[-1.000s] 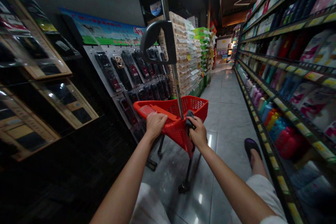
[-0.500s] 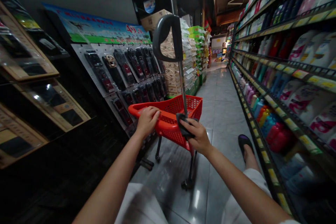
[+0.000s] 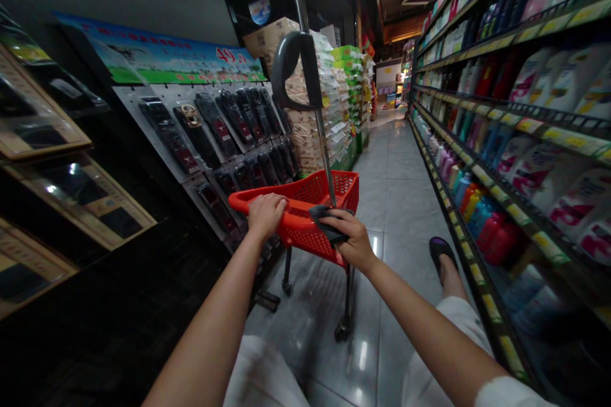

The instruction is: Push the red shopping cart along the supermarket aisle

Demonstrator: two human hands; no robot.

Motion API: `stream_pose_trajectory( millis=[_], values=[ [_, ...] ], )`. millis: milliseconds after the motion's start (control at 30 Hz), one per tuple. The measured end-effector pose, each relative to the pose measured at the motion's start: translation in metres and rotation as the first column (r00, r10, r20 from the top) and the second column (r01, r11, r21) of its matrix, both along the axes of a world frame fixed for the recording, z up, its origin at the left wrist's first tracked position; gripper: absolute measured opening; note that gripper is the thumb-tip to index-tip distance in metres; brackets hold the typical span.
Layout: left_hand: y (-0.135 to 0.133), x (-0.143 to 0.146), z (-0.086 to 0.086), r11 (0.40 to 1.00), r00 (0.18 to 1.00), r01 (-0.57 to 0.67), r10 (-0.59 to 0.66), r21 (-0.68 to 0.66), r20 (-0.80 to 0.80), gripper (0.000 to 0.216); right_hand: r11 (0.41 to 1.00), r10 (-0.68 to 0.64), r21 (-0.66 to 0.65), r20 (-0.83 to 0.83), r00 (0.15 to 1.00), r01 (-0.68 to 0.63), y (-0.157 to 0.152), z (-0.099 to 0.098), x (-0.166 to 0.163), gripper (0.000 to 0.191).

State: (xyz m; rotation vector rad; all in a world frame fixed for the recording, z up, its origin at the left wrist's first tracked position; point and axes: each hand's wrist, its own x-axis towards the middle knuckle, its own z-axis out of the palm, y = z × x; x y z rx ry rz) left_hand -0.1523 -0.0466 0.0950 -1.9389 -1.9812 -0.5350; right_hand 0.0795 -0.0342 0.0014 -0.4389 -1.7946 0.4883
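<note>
A red plastic shopping basket on wheels (image 3: 305, 197) stands in a shop aisle in front of me, with a metal pole rising from it to a dark grey handle (image 3: 293, 70). My left hand (image 3: 264, 213) is closed over the basket's near left rim. My right hand (image 3: 344, 238) presses a dark cloth (image 3: 321, 221) against the near right rim, fingers curled round the cloth. My right foot in a dark slipper (image 3: 440, 252) rests on the tiled floor.
Shelves of bottles (image 3: 482, 216) line the right side. On the left, a pegboard of dark packaged items (image 3: 224, 133) hangs beside dark framed display cases (image 3: 71, 184). Stacked packs (image 3: 310, 121) stand further down the aisle. The grey tiled floor (image 3: 401, 184) runs ahead.
The basket has shifted left and slightly away. My right hand has slid the cloth from the pole's base along the near rim. My left hand stays on the rim.
</note>
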Motion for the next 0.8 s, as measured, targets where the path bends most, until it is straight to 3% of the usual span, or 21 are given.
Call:
stream_pose_trajectory(
  millis=[100,200,300,467,633,800],
  values=[
    [0.001,0.003,0.001,1.000,1.000,0.003,-0.003,0.006,0.012,0.042,0.978,-0.166,-0.161,-0.195,0.967,0.135,0.026,-0.030,-0.007,0.055],
    [0.004,0.011,0.001,1.000,1.000,-0.016,0.016,0.013,0.013,0.040,0.921,-0.311,-0.321,-0.255,0.916,0.223,0.043,-0.046,-0.018,0.061],
    [0.008,0.019,0.000,0.999,1.000,-0.025,0.025,0.024,0.019,0.040,0.896,-0.356,-0.381,-0.302,0.884,0.230,0.034,-0.043,-0.025,0.062],
    [0.015,0.031,0.000,0.999,0.999,-0.035,0.035,0.022,0.004,0.042,0.938,-0.238,-0.328,-0.360,0.902,0.117,0.019,-0.036,-0.017,0.056],
    [0.016,0.046,0.001,0.997,0.996,-0.078,0.079,0.024,-0.045,0.041,0.843,-0.357,-0.516,-0.327,0.875,0.151,0.043,-0.041,-0.006,0.052],
    [0.016,0.067,0.001,0.987,0.987,-0.153,0.155,0.053,-0.048,0.039,0.896,-0.378,-0.358,-0.303,0.875,0.263,0.012,-0.027,-0.004,0.056]
  ],
)
